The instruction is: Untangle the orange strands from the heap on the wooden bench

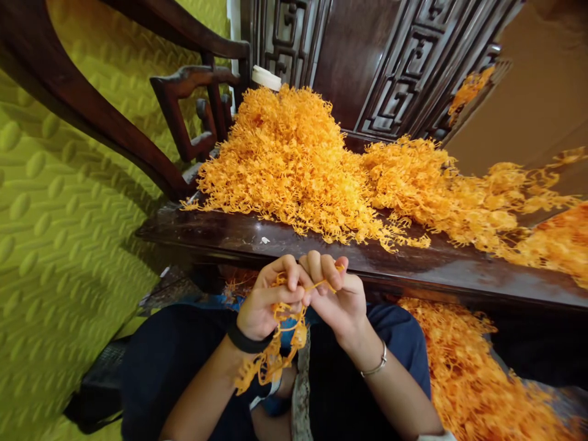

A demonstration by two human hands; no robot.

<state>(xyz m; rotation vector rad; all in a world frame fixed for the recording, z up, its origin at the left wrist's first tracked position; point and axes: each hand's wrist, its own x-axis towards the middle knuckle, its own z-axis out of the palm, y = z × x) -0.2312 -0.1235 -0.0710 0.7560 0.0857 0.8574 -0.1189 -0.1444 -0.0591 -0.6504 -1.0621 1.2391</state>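
Both hands meet in front of the bench's edge, fingertips touching. My left hand (261, 306), with a dark band on its wrist, is closed on a strand of thin, spidery orange plastic pieces (275, 358) that dangles below it over my lap. My right hand (337, 300), with a thin metal bangle at its wrist, pinches an end of orange plastic strand (321, 285) stretched between the fingers. Fingers partly hide where the pieces join. Just beyond the hands rises a large heap of similar orange pieces (294, 159).
The heap lies on a dark carved wooden bench (206, 236) with a curved armrest (105, 135). More orange pieces (422, 184) spread rightward along the seat. Another pile (463, 361) lies below, right of my knee. A cream-coloured object (266, 78) stands behind the heap. A green textured wall (55, 245) is at left.
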